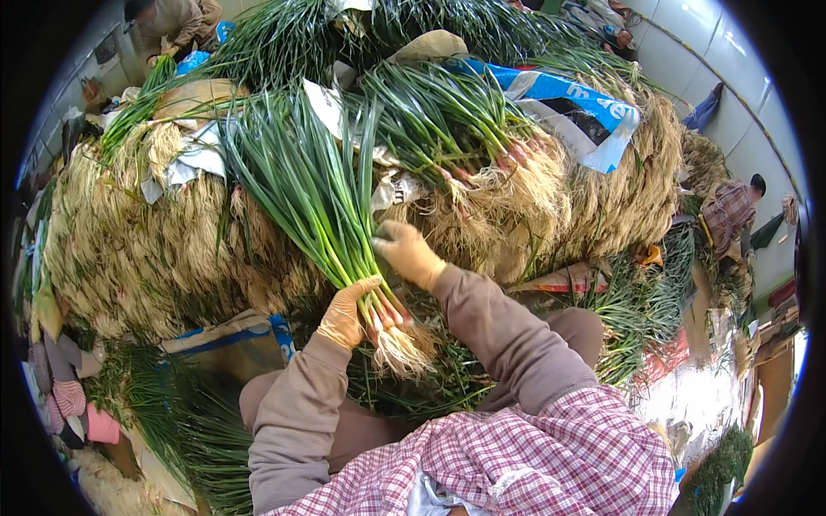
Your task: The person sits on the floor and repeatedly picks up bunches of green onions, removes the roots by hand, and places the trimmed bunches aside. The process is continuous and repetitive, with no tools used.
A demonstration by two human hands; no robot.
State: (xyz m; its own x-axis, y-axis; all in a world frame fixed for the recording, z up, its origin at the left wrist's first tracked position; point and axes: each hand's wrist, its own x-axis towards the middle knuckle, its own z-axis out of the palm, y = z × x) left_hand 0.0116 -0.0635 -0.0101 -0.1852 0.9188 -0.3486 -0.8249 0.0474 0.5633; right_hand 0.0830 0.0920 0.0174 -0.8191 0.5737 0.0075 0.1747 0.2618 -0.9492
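My left hand (345, 313), in a cream-coloured glove, is closed around the lower stems of a bunch of green garlic (322, 213). Its long leaves fan up and away from me, while the pinkish bulbs and pale roots (403, 348) hang below my grip. My right hand (410, 251), gloved too, is at the right edge of the bunch with its fingers bent. Blur at the fingertips hides whether they pinch a leaf. Beyond it, more green garlic (464, 135) lies loose on the pile, roots towards me.
A high stack of green garlic (174, 251), root ends outward, spans the space before me. Sacking (568, 103) with print lies over it. Cut leaves (426, 387) cover the floor between my knees. Other people (174, 26) are at the far left and at the right (729, 213).
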